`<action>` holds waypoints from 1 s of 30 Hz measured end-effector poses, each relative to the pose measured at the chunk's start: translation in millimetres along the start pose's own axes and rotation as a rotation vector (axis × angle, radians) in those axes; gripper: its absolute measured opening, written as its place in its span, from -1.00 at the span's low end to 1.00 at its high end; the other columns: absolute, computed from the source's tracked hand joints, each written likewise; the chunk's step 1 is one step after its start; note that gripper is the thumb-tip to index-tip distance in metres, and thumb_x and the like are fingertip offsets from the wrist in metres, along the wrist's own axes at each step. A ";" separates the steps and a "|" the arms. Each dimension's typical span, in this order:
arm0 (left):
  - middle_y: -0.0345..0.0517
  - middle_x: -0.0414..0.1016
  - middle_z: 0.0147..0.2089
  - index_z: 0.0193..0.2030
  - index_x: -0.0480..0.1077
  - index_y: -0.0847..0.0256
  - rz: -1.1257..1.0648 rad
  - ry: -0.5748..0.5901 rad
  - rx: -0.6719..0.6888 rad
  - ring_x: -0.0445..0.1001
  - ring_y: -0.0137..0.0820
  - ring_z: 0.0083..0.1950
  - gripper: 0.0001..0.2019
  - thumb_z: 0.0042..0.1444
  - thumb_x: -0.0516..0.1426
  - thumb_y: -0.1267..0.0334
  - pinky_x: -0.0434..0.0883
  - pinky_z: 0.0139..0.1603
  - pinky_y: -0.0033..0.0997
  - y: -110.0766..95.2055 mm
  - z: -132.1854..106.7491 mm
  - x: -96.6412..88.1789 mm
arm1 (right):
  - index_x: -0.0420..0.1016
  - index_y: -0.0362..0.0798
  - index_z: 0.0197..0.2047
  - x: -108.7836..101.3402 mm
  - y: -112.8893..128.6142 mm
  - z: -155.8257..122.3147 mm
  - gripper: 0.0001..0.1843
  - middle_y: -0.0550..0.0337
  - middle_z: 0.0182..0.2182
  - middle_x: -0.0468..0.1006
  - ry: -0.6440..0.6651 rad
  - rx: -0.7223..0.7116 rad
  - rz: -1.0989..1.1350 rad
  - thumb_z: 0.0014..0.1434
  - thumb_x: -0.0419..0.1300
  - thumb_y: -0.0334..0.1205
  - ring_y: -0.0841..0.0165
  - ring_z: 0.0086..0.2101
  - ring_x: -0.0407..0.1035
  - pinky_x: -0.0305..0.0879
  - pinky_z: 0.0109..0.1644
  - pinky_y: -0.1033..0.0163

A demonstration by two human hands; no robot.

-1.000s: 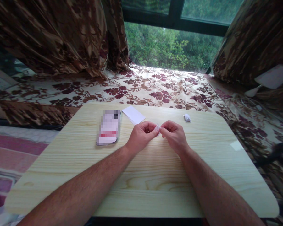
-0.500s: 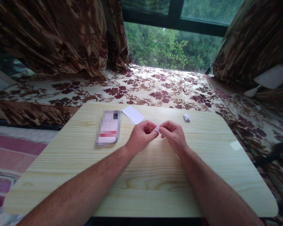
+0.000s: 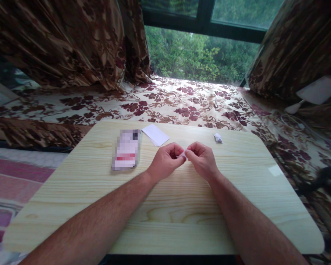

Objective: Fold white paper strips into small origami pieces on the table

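Observation:
Over the middle of the wooden table, my left hand (image 3: 168, 159) pinches a small piece of white paper (image 3: 183, 154) between thumb and fingers. My right hand (image 3: 202, 157) is closed at the paper's other side, thumb and index finger pressed together on its edge. Most of the paper is hidden by the fingers, so its folds cannot be made out. Beyond my left hand lie a few flat sheets of white paper (image 3: 156, 134). A small folded white paper piece (image 3: 217, 138) sits beyond my right hand, apart from it.
A phone (image 3: 126, 150), partly blurred out, lies on the light wooden table (image 3: 182, 209) to the left. Behind the table stretches a sill with floral cloth (image 3: 187, 99), below a window. A white lamp (image 3: 318, 90) with a cable stands at the right.
The fingers have shifted slightly around the small paper, and less of it shows now. Both hands stay in nearly the same place; the things on the table have not moved.

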State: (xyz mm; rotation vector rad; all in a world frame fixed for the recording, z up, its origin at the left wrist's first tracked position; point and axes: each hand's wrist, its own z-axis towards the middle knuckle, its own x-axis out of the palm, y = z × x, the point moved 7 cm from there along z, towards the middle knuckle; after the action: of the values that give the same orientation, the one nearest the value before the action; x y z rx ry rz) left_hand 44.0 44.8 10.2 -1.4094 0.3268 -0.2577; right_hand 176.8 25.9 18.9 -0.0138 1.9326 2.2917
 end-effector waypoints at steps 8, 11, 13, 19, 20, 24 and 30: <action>-0.22 0.41 -0.43 -0.37 0.39 0.27 0.013 0.013 0.009 0.32 -0.54 -0.43 -0.84 0.04 0.26 0.24 0.25 -0.43 -0.53 -0.1 0.2 1.2 | 0.37 -0.07 -0.46 -0.3 -0.1 -0.3 -0.90 0.35 -0.61 0.30 0.006 -0.015 -0.146 0.08 0.15 -0.28 0.48 -0.57 0.14 0.05 -0.53 0.34; -0.24 0.39 -0.45 -0.37 0.38 0.27 -0.005 0.025 0.010 0.30 -0.55 -0.44 -0.82 0.04 0.27 0.23 0.23 -0.44 -0.53 0.2 -0.2 2.3 | 0.36 -0.07 -0.47 -0.4 2.2 -0.8 -0.90 0.35 -0.61 0.30 0.003 -0.030 -0.139 0.07 0.15 -0.30 0.49 -0.56 0.13 0.06 -0.51 0.34; -0.24 0.39 -0.44 -0.36 0.38 0.27 -0.018 0.030 0.003 0.29 -0.55 -0.44 -0.81 0.04 0.27 0.22 0.22 -0.44 -0.53 0.1 -0.3 2.6 | 0.36 -0.07 -0.48 -0.9 3.2 -0.7 -0.89 0.35 -0.61 0.30 -0.007 -0.031 -0.120 0.06 0.17 -0.30 0.49 -0.57 0.12 0.05 -0.51 0.34; -0.23 0.43 -0.43 -0.34 0.40 0.26 -0.120 -0.041 -0.073 0.33 -0.53 -0.43 -0.78 -0.02 0.32 0.22 0.25 -0.42 -0.52 -0.2 1.4 -4.2 | 0.46 -0.10 -0.43 -3.4 2.1 1.5 -0.87 0.27 -0.56 0.44 -0.038 0.017 0.000 0.06 0.24 -0.21 0.45 -0.54 0.26 0.17 -0.47 0.32; -0.23 0.44 -0.42 -0.34 0.40 0.26 -0.134 -0.057 -0.077 0.34 -0.53 -0.43 -0.77 -0.04 0.33 0.22 0.26 -0.41 -0.52 -0.4 1.8 -5.7 | 0.47 -0.10 -0.43 -3.6 1.8 1.9 -0.86 0.27 -0.56 0.45 -0.038 0.025 0.008 0.06 0.25 -0.20 0.45 -0.54 0.28 0.18 -0.46 0.32; -0.20 0.47 -0.42 -0.31 0.47 0.27 -0.128 -0.081 -0.079 0.35 -0.51 -0.43 -0.76 -0.07 0.34 0.20 0.27 -0.41 -0.50 0.9 2.5 -8.8 | 0.46 -0.10 -0.45 -4.7 0.2 2.6 -0.85 0.27 -0.57 0.45 -0.044 0.038 0.022 0.04 0.28 -0.20 0.46 -0.55 0.28 0.18 -0.47 0.32; -0.20 0.47 -0.43 -0.27 0.51 0.27 -0.149 -0.158 -0.079 0.36 -0.51 -0.43 -0.77 -0.05 0.33 0.21 0.28 -0.41 -0.51 5.0 3.9 -16.7 | 0.41 -0.06 -0.34 -0.2 -2.4 2.6 -0.84 0.31 -0.55 0.44 -0.014 0.011 0.079 0.03 0.28 -0.21 0.48 -0.56 0.26 0.16 -0.49 0.34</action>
State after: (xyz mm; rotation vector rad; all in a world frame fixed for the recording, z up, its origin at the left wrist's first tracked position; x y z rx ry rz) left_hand 29.9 55.2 6.8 -1.5244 0.1023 -0.2556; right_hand 177.5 28.8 17.0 0.0811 1.9729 2.3232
